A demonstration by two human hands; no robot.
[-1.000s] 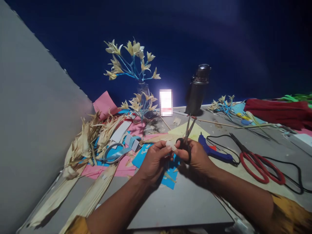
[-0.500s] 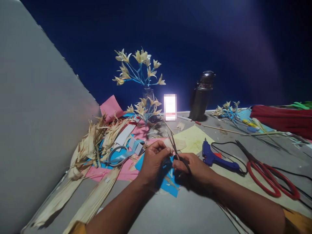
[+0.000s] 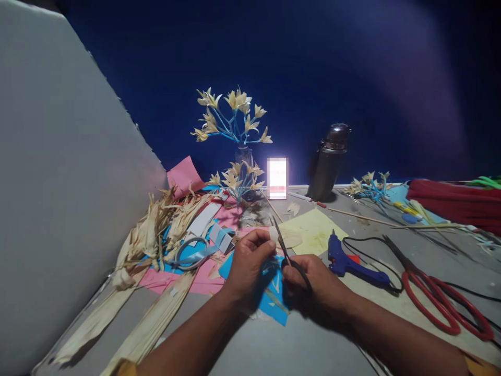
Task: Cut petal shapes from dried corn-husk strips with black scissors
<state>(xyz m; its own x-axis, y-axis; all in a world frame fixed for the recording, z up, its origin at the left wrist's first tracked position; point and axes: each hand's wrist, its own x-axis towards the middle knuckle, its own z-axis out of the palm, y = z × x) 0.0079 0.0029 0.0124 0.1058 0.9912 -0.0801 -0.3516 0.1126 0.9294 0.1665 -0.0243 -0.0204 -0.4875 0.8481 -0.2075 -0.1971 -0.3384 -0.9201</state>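
Observation:
Near the middle of the table, my left hand (image 3: 250, 261) pinches a small pale piece of dried husk (image 3: 274, 236) between thumb and fingers. My right hand (image 3: 307, 277) is closed round the handles of small black scissors (image 3: 282, 241). Their blades point up and away, slightly parted, right beside the pale piece. Beneath my hands lies a blue paper sheet (image 3: 276, 308) with husk scraps on it. Just beyond is a yellow paper (image 3: 319, 230).
Dried husks (image 3: 151, 224), pink paper (image 3: 211, 277) and a tape roll (image 3: 191, 253) lie left. Behind stand husk flowers (image 3: 235, 104), a bright blurred rectangle (image 3: 277, 178) and a flask (image 3: 329, 162). A blue glue gun (image 3: 352, 263) and red-handled scissors (image 3: 434, 292) lie right.
The view has shifted, so most things sit slightly lower and further right. The scissor blades now show parted beside the pale piece; both hands keep their hold.

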